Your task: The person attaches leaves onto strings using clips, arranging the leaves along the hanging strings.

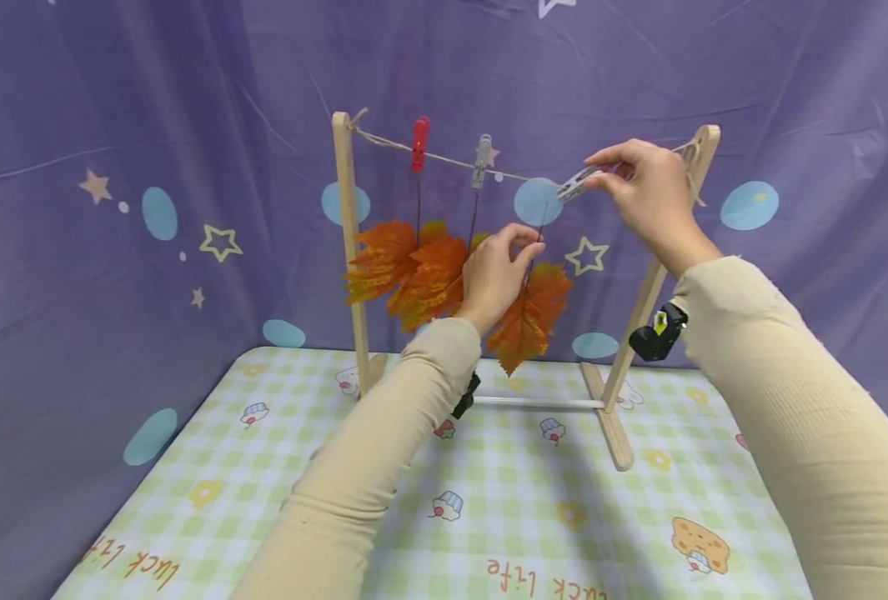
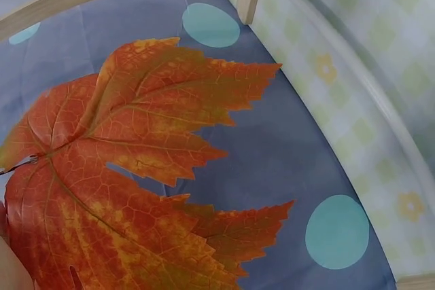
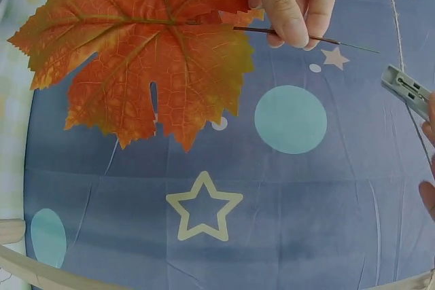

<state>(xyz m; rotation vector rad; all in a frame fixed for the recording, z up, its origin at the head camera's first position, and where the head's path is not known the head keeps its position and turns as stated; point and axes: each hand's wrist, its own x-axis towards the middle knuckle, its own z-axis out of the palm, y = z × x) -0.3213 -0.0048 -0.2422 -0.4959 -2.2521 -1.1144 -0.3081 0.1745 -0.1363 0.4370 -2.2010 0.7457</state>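
Observation:
My left hand (image 1: 498,271) pinches the thin dark stem (image 3: 319,39) of an orange artificial maple leaf (image 1: 529,317), whose blade hangs below the fingers. The bare stem tip points up towards the twine (image 1: 454,161). In my right hand (image 1: 649,192) is a grey clothespin (image 1: 577,183), pinched at its rear end, its nose close to the twine and a little right of the stem tip. Two more orange leaves (image 1: 383,258) hang to the left, one by a red clothespin (image 1: 419,144), the other by a second grey clothespin (image 1: 481,161).
The twine runs between two wooden posts (image 1: 349,250) of a stand. A white rod (image 1: 537,402) joins the posts low down, near the wooden feet (image 1: 614,429). Beneath lies a green checked tablecloth (image 1: 504,542); behind hangs a purple patterned curtain (image 1: 211,108).

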